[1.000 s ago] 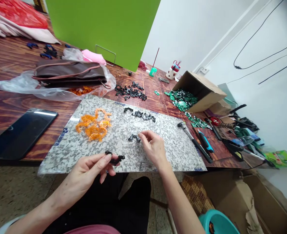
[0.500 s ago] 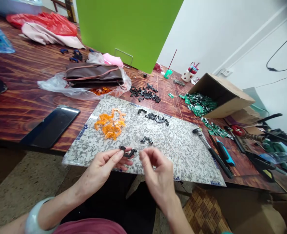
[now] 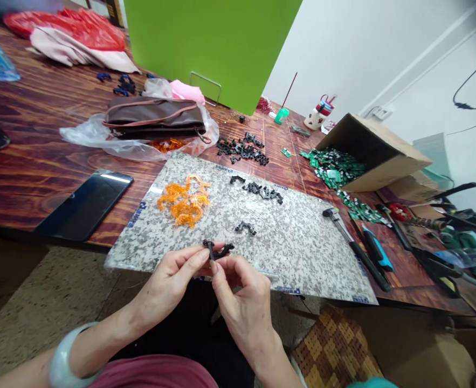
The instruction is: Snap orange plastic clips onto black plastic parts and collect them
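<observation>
My left hand (image 3: 171, 280) pinches a curved black plastic part (image 3: 222, 251) between thumb and fingers, just above the front of the speckled board. My right hand (image 3: 241, 291) is closed against it, thumb and forefinger on the lower end of a thin dark strip (image 3: 211, 250). That strip stands across the near end of the part; whether the two are joined is hidden by the fingers. Slightly beyond my hands lies one loose black curved part (image 3: 246, 228). Farther back on the board are a black cluster (image 3: 263, 192) and a pile of clear orange parts (image 3: 184, 202).
The speckled board (image 3: 302, 242) lies on a wooden table. A hammer (image 3: 359, 253) and a blue-handled cutter (image 3: 377, 248) are at its right. A cardboard box (image 3: 399, 161) spills green circuit boards (image 3: 335, 167). At left lies a phone (image 3: 86, 205); behind are a brown bag (image 3: 157, 118) and more black parts (image 3: 241, 150).
My right hand has moved left and now meets the black part at my left hand. A thin dark strip now shows between the fingers. The view has shifted slightly.
</observation>
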The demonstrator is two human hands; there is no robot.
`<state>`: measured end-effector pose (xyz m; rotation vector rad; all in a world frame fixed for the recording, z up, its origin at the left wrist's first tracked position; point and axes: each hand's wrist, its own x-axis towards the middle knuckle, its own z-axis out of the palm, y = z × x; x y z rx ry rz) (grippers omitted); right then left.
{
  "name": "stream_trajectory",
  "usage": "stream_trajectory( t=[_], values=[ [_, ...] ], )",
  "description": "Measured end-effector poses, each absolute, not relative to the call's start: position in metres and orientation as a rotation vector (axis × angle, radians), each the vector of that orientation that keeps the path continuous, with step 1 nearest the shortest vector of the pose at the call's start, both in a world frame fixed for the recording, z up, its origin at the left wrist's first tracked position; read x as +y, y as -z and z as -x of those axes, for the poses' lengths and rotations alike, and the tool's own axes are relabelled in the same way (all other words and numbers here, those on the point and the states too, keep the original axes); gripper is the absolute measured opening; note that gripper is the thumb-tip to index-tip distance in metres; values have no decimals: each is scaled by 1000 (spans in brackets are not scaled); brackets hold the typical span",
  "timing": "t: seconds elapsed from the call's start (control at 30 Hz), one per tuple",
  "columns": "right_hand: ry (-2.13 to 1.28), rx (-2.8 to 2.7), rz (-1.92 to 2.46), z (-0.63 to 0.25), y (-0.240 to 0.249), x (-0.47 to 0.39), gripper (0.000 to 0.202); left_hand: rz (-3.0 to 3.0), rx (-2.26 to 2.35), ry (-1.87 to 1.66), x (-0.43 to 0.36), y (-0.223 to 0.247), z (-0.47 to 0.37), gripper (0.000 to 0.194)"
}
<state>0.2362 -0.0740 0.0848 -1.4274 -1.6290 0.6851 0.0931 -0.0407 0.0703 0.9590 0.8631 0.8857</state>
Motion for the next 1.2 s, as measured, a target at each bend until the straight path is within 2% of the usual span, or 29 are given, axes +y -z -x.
stream_trajectory(
  t=[0.13,0.43,0.77,1.2],
  values=[
    [-670,-1645,1429,-235,-85,-74,16,-974,881,-914,-41,-74,-94,31],
    [-610,-1631,1418,-229,-83,-74,16,-1029,1022,-919,-39,-72,-94,34],
    [-663,-1563,1398,-231,-87,-75,3,-1237,1084,-1009,-35,-79,-92,28],
    [-1021,-1481,1497,-247,-98,-69,7,-1807,1091,-816,-38,-72,-81,36]
  ],
)
